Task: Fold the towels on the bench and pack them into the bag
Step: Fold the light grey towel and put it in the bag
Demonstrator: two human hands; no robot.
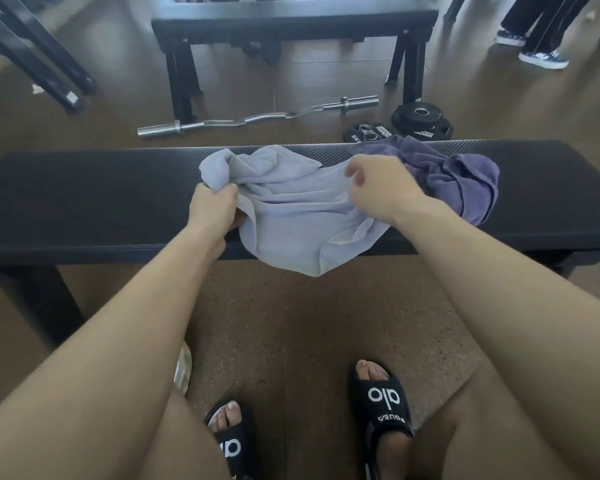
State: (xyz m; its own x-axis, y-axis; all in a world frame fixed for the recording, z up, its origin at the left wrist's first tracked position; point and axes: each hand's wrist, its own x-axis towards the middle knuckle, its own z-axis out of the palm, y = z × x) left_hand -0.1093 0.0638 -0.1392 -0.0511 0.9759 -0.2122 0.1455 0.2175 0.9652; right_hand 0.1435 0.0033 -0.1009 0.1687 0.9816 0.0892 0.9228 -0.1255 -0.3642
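Left hand (212, 206) grips a bunched corner of the pale grey towel (291, 209), which sprawls crumpled across the bench (84, 202), near edge overhanging; right hand (381, 185), fingers curled, pinches its opposite side.

Two crumpled towels (291, 209) on bench (84, 202)

Two towels lie on one black bench (84, 188): one pale lilac towel (291, 209) and one darker purple towel (458, 174). Two bare hands reach over them, a left hand (212, 206) and a right hand (385, 185). On the floor beyond sit one curl bar (257, 117), a stack of black weight plates (420, 121) too overlapped to count, and one second bench (291, 22). Two black slides (385, 400) show below.
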